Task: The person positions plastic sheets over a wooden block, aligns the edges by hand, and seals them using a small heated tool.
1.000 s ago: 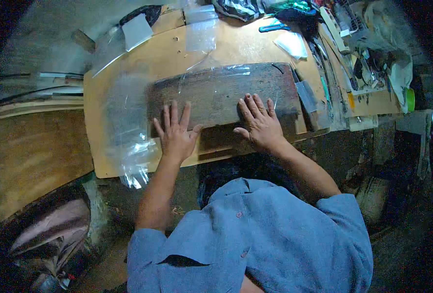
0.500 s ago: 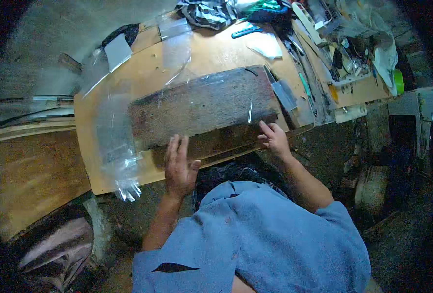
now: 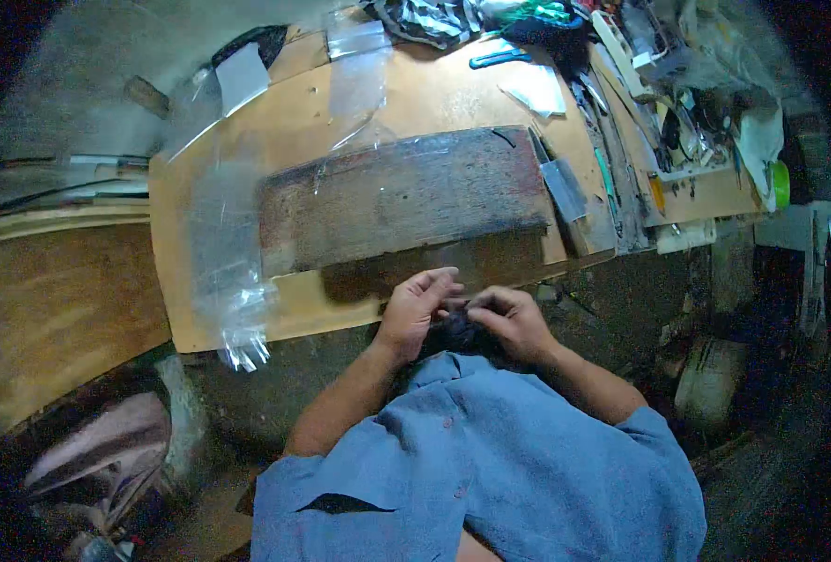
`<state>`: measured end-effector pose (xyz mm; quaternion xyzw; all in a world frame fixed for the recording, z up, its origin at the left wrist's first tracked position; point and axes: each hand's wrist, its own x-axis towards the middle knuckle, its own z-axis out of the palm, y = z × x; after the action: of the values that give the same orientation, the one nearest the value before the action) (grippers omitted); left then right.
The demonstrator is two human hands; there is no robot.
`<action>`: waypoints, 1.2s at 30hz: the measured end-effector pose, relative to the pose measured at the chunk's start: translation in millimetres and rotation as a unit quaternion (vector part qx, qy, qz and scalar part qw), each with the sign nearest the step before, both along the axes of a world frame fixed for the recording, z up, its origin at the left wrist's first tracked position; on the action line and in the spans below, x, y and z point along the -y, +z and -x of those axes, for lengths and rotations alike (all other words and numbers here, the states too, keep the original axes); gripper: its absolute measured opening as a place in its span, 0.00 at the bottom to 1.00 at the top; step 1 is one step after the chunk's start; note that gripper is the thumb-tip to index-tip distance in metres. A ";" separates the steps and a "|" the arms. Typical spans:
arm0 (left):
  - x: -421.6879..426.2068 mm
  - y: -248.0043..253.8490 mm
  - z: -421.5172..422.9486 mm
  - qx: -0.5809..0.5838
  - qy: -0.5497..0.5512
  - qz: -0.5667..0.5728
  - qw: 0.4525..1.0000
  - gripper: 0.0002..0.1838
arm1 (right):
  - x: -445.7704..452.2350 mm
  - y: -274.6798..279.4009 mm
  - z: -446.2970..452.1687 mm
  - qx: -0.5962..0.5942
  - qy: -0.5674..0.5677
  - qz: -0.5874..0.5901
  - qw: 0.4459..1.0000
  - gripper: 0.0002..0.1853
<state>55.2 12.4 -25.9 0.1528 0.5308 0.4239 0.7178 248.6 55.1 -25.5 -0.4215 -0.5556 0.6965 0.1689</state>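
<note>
My left hand [image 3: 413, 314] and my right hand [image 3: 514, 323] are close together just off the front edge of the table, over my lap. Both have thumb and fingers drawn together in a pinch. Whatever lies between the fingertips is too small and dark to make out. Right behind them on the table is a worn wooden board [image 3: 406, 201], its front side in shadow. A short dark curved strip [image 3: 503, 138] rests near the board's far right corner.
Clear plastic sheeting [image 3: 223, 234] lies over the table's left part. A blue cutter knife [image 3: 500, 58] and a white piece [image 3: 537, 92] are at the back. Beside the board's right end sits a clear plastic packet [image 3: 563, 190]. Cluttered tools and a tray [image 3: 705, 169] fill the right side.
Both hands have left the board's front edge and come together nearer my body. The left moved right, and its spread fingers have closed. A shiny sliver on the board is no longer visible there.
</note>
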 end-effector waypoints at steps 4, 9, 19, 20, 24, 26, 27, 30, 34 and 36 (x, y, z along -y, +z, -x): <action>9.9 -14.1 5.4 -0.086 0.066 -0.055 0.993 0.10 | 9.0 8.5 18.6 -0.052 -0.021 0.079 0.995 0.12; 21.2 -2.0 16.9 -0.125 0.079 -0.032 0.989 0.06 | 6.8 2.3 42.1 0.003 -0.020 0.096 0.995 0.07; 17.2 -10.6 65.1 -0.225 0.170 -0.057 0.958 0.06 | 12.5 -15.7 72.2 0.018 -0.052 0.108 0.993 0.10; 15.8 -10.9 69.1 -0.230 0.192 -0.054 0.953 0.06 | 9.8 -15.7 75.5 0.022 -0.051 0.112 0.992 0.10; 17.1 -12.5 77.6 -0.316 0.192 -0.103 0.923 0.07 | -0.4 -21.1 89.5 0.020 -0.065 0.119 0.991 0.08; 22.7 -11.9 74.3 -0.296 0.201 -0.034 0.933 0.06 | -5.5 -24.1 94.2 0.016 -0.078 0.121 0.989 0.08; 23.4 -11.2 72.0 -0.424 0.166 -0.116 0.883 0.06 | -7.1 -25.7 95.6 0.026 -0.078 0.110 0.991 0.08; 28.6 1.9 62.0 -0.533 0.087 -0.177 0.823 0.10 | -8.5 -32.7 95.9 0.030 -0.087 0.096 0.991 0.08; 35.2 -1.5 52.6 -0.610 -0.001 -0.268 0.746 0.16 | -9.0 -35.5 95.5 0.057 -0.081 0.061 0.993 0.09; 34.0 3.1 49.6 -0.633 -0.028 -0.289 0.718 0.18 | -11.2 -27.4 94.6 0.074 -0.074 0.065 0.992 0.08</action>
<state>5.6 -21.7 -22.8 0.6002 0.7085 0.3407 0.1476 154.0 66.3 -52.9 -0.5219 -0.4875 0.6837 0.1501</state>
